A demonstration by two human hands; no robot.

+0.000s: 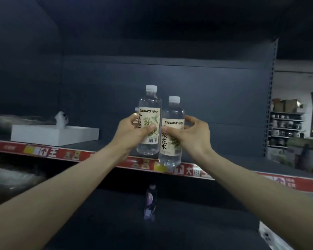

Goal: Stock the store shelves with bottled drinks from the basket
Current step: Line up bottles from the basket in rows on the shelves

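Forearms rise from the bottom corners to mid-frame, each hand bringing a clear bottled drink to the shelf.

At centre frame the left hand is closed round the left bottle, thumb across the label and fingers wrapped behind. The right hand pinches the right bottle at mid-label between thumb and curled fingers. Both stand upright with labels forward, probably so they can go down on their bases facing the aisle. The left bottle's base sits over the shelf deck, contact unclear. The right one hangs lower, its base overlapping the red price strip, so it looks not yet placed. A white box lies at left, and a dark bottle stands on the level below. No basket shows.
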